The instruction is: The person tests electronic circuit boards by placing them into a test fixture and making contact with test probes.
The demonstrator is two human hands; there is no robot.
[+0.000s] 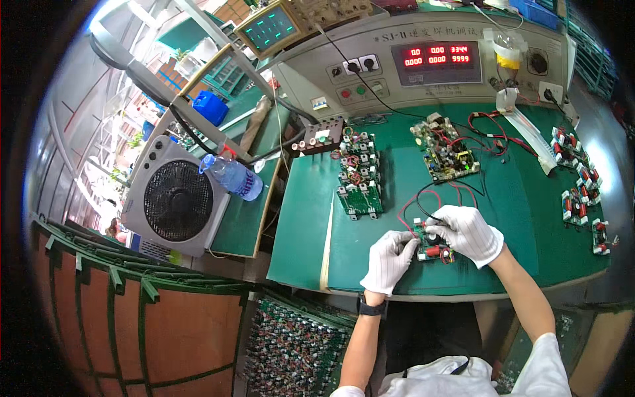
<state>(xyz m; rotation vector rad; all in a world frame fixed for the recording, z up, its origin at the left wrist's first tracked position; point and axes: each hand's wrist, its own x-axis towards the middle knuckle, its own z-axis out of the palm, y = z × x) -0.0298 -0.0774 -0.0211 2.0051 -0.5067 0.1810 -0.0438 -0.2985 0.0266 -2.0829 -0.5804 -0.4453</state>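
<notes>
A small green circuit board (433, 253) with red and white parts lies near the front edge of the green bench, between my hands. My left hand (389, 262), in a white glove, pinches the end of a red wire (402, 210) at the board's left side. From above right, my gloved right hand (468, 234) closes on a black wire (419, 198) over the board's upper part. Its fingertips hide where that wire meets the board. Both wires run back toward a larger populated circuit board (444, 147) in the middle of the bench.
Stacked green boards (360, 175) stand left of the work spot. Several small boards (575, 206) line the right side. Behind is a test console (436, 65) with a red display and an oscilloscope (270, 30). A fan (177, 200) and water bottle (231, 177) are at left.
</notes>
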